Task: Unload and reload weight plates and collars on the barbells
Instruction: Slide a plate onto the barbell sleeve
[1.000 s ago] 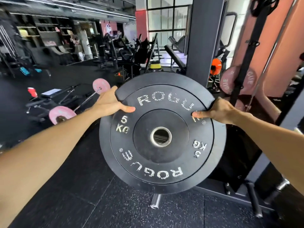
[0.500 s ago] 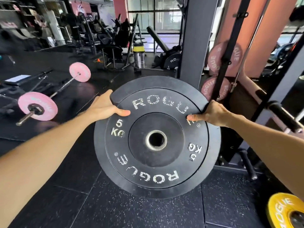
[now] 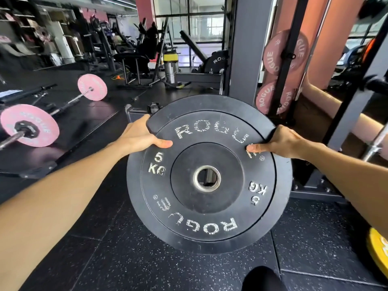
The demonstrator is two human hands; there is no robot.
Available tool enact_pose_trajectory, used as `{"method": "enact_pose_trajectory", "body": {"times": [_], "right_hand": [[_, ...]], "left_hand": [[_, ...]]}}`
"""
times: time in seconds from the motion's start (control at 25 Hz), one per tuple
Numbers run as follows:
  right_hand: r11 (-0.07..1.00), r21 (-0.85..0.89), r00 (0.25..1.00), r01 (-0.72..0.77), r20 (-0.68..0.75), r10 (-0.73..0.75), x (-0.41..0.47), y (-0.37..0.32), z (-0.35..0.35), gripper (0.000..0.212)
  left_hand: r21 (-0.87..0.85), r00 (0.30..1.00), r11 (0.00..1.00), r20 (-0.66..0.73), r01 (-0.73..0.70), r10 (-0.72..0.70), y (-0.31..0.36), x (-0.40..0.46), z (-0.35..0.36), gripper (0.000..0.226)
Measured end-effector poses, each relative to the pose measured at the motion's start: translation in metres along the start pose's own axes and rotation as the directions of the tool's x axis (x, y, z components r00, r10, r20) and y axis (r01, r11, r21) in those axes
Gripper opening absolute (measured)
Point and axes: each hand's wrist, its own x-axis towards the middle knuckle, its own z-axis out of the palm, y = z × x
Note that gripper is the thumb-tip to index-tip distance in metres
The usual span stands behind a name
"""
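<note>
Gripping the round black rubber 5 kg weight plate [image 3: 209,175] upright in mid-air before you, your left hand [image 3: 137,136] clamps its ten o'clock rim, your right hand [image 3: 279,141] its two o'clock rim.

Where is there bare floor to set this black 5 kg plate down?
Bare floor shows below the black plate, between the pink-plated barbell at left and the yellow plate at right. It is crowded ahead, around the rack post and stored pink plates.

Black 5 kg ROGUE weight plate [image 3: 210,206] — upright, face toward the camera, held off the floor — steel-ringed centre hole.
</note>
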Motion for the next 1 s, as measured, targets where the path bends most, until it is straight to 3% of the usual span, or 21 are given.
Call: {"method": "enact_pose_trajectory", "body": {"times": [0.16,0.32,0.48,0.6,0.8,1.0], "right_hand": [[0.997,-0.073,0.997,0.032,-0.064,-0.037,-0.011,0.031,0.034,0.107],[0.993,-0.112,0.987,0.030,-0.151,-0.046,-0.034,0.053,0.046,0.114],[0.996,-0.055,0.964,0.077,-0.249,-0.089,-0.051,0.060,0.060,0.117],[0.996,-0.069,0.960,0.055,-0.270,-0.072,-0.051,0.059,0.055,0.110],[0.992,-0.122,0.971,0.042,-0.227,-0.069,-0.041,0.049,0.047,0.120],[0.989,-0.136,0.945,0.054,-0.313,-0.094,-0.025,0.040,0.044,0.094]], "left_hand": [[-0.018,0.998,0.998,-0.024,-0.062,0.062,-0.038,-0.009,0.046,0.085],[-0.037,0.987,0.988,-0.059,-0.150,0.148,-0.051,-0.018,0.071,0.107],[-0.022,0.969,0.972,-0.088,-0.234,0.231,-0.049,-0.023,0.075,0.100],[-0.041,0.969,0.971,-0.081,-0.235,0.231,-0.051,-0.026,0.075,0.107],[-0.078,0.971,0.973,-0.124,-0.216,0.205,-0.050,-0.025,0.071,0.086],[-0.078,0.964,0.973,-0.173,-0.218,0.202,-0.048,-0.014,0.057,0.077]]}}
